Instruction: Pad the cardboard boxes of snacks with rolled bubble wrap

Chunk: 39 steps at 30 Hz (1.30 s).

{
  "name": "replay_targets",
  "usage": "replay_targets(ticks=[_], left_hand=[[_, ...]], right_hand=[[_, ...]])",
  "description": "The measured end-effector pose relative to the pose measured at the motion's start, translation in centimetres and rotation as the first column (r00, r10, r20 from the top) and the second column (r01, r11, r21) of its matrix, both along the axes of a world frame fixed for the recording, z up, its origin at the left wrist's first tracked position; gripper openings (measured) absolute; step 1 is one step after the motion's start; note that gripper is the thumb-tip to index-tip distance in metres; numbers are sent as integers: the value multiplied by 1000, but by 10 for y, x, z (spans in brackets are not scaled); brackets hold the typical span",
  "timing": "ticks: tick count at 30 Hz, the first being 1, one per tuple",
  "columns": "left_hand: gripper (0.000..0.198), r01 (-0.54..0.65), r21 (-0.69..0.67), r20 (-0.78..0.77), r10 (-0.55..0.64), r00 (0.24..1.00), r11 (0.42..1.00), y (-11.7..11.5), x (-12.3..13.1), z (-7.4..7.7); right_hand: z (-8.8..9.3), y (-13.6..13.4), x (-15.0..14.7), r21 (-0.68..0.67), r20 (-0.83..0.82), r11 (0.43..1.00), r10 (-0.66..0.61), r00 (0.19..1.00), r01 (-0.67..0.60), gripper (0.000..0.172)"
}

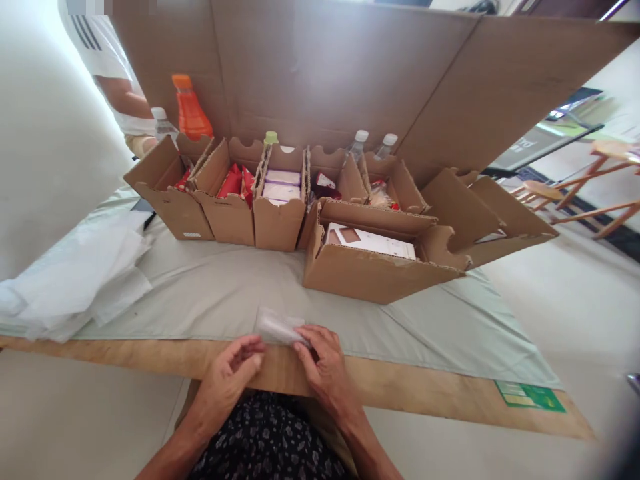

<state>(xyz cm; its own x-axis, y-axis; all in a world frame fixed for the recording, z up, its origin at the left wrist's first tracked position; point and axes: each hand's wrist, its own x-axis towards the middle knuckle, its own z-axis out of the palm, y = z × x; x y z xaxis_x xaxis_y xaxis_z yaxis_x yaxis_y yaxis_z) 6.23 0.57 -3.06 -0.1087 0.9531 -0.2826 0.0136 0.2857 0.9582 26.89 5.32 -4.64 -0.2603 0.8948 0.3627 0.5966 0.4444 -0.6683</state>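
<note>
A small bundle of translucent whitish plastic wrap [280, 327] lies at the front of the cloth-covered table. My right hand [323, 363] is closed on its right end, thumb and fingers pinching it. Whether something is rolled up inside the plastic cannot be made out. Just left of the bundle is my left hand [235, 370], its fingers curled but apart from the thumb, with nothing visible in them. Further left on the cloth lies a loose heap of translucent plastic sheets [85, 273].
Several cardboard bins [280, 227] with packaged goods line the table's back, before a tall cardboard panel [320, 73]. A nearer cardboard box [360, 277] holds a white item [370, 241]. Bottles, including an orange one [193, 110], stand behind. A person [120, 87] is at back left.
</note>
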Motion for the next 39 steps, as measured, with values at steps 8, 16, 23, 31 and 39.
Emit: replay_targets(ticks=[8,16,23,31,39], left_hand=[[46,42,-90,504,9,864,995,7,30,4],[44,120,-63,376,-88,923,991,5,35,-4],[43,199,54,182,-205,962,979,27,37,-19],[35,321,580,-451,-34,892,749,110,25,80],[42,726,313,-933,54,357,612,194,75,162]], right_hand=[[16,-28,13,-109,-78,993,28,997,-37,32],[25,-23,31,-444,-326,877,36,945,-187,21],[28,-20,49,-423,-235,890,74,969,-170,24],[64,13,130,-226,-135,971,49,990,-79,10],[72,38,195,-89,85,982,-160,983,167,13]])
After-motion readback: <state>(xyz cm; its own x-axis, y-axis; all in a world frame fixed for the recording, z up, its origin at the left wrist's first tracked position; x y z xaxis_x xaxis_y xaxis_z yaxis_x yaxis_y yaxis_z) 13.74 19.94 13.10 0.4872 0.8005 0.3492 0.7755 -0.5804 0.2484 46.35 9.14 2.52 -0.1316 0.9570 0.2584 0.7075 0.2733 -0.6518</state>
